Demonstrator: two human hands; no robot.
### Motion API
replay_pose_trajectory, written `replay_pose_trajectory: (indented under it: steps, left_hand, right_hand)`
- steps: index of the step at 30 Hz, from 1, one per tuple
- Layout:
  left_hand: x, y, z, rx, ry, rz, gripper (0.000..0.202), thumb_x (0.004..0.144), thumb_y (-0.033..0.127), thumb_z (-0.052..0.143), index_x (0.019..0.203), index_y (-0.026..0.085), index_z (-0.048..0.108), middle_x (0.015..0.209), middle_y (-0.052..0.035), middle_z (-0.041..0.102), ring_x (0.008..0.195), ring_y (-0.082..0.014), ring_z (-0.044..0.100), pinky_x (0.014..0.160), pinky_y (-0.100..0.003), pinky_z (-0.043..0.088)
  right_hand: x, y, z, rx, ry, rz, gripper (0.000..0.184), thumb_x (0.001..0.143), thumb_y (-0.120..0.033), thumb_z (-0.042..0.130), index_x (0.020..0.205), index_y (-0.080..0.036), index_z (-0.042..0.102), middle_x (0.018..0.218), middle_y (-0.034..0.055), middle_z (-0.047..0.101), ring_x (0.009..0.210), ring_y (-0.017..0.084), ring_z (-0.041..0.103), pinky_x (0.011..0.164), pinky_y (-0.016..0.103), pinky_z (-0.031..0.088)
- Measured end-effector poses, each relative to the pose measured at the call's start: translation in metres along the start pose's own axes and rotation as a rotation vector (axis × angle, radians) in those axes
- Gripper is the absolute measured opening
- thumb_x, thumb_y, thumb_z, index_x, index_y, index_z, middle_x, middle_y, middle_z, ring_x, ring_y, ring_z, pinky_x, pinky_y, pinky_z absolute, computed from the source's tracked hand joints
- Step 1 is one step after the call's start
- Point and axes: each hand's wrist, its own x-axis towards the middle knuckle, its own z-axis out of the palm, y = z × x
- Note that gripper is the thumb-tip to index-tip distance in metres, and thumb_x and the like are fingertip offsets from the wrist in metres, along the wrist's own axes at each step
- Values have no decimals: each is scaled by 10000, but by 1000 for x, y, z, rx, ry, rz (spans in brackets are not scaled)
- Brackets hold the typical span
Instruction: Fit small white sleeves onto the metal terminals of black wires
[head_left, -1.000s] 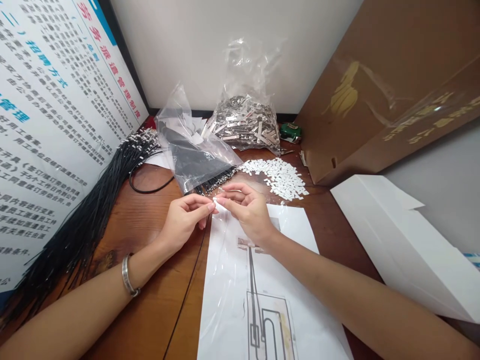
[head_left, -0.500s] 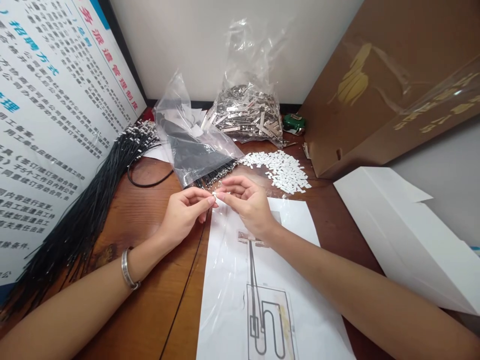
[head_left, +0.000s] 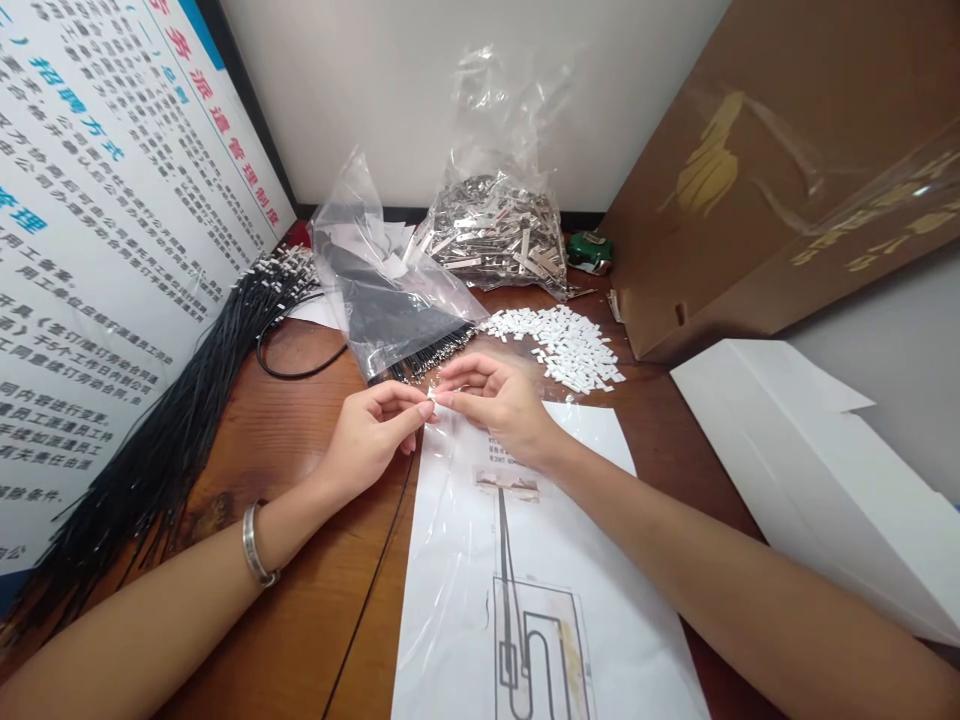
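Observation:
My left hand (head_left: pixel 371 435) and my right hand (head_left: pixel 499 400) meet fingertip to fingertip above the wooden table (head_left: pixel 292 480). Both are pinched on one small white piece (head_left: pixel 431 397) held between them. A thin black wire (head_left: pixel 382 560) runs down from the hands toward me. Just below the hands lies a white sheet with a printed diagram (head_left: pixel 540 590), partly under clear film. A heap of small white pieces (head_left: pixel 562 340) lies just beyond my right hand.
A clear bag of black wires (head_left: pixel 390 300) and a clear bag of metal strips (head_left: pixel 495 235) stand behind the hands. A long bundle of black wires (head_left: pixel 180 420) lies left, beside a printed poster (head_left: pixel 97 220). A brown cardboard box (head_left: pixel 780 180) and white paper bag (head_left: pixel 817 480) sit right.
The hands stay together, pinched on the white piece; they have shifted only slightly. The view has moved a little.

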Motion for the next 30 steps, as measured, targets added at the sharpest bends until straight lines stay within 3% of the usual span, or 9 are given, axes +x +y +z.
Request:
replay_pose_trajectory:
  steps: [6,13,30]
  left_hand:
    - [1,-2,-1,3,-17,10,261,687,377,742,743,143,642,650,-20,678,438,-75,494,456,-219,413]
    - [-1,-2,-2,15,-47,30,210,739,344,682,745,142,626,660,-16,673,450,-75,501,475,-219,418]
    - [-1,-3,-1,33,-43,11,221,763,348,669,775,132,625,673,-22,677,451,-70,499,468,-212,411]
  right_hand:
    - [2,3,-2,36,-14,15,246,670,-273,777,845,-195,623,752,2,702,642,123,648,497,235,492]
    - [4,3,-4,35,-67,24,203,678,-238,772,822,-191,636,736,-4,694,649,121,649,536,245,508]
    - [4,5,-4,70,-39,62,228,671,-261,795,815,-188,634,740,3,680,616,109,617,528,243,473]
